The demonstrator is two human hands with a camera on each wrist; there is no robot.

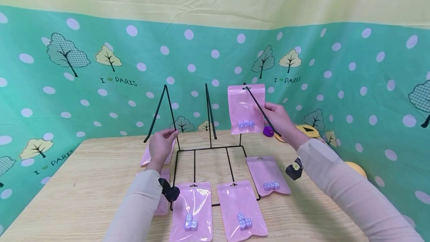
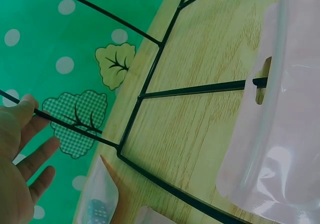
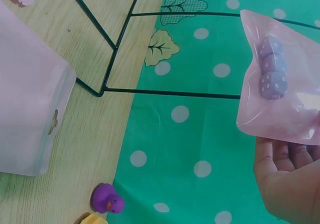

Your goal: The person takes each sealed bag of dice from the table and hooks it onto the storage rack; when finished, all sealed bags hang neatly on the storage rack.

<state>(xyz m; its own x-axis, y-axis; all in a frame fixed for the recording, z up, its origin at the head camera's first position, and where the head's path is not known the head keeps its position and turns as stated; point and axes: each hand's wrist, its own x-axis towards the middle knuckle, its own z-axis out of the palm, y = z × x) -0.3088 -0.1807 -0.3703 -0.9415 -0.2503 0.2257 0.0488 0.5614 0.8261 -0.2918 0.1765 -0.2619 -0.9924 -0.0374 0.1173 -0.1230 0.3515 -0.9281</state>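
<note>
A black wire rack [image 1: 195, 149] with three slanted prongs stands on the table. My left hand [image 1: 162, 146] pinches the rack's left upright wire between thumb and forefinger, other fingers extended, as the left wrist view shows. My right hand [image 1: 278, 119] holds the right edge of a pink zip bag [image 1: 243, 104] with a row of dice [image 3: 274, 66] near its bottom. The bag's top hole is at the upper end of the right prong [image 1: 262, 110], which crosses in front of the bag. Part of the right hand's grip is hidden by the bag.
Several more pink bags lie around the rack's base, two in front [image 1: 193, 204] [image 1: 240, 204], one at the right [image 1: 265, 171], others at the left. A purple rubber duck [image 3: 106, 198] and yellow objects [image 1: 307, 130] sit at the back right. A polka-dot cloth [image 1: 215, 53] hangs behind.
</note>
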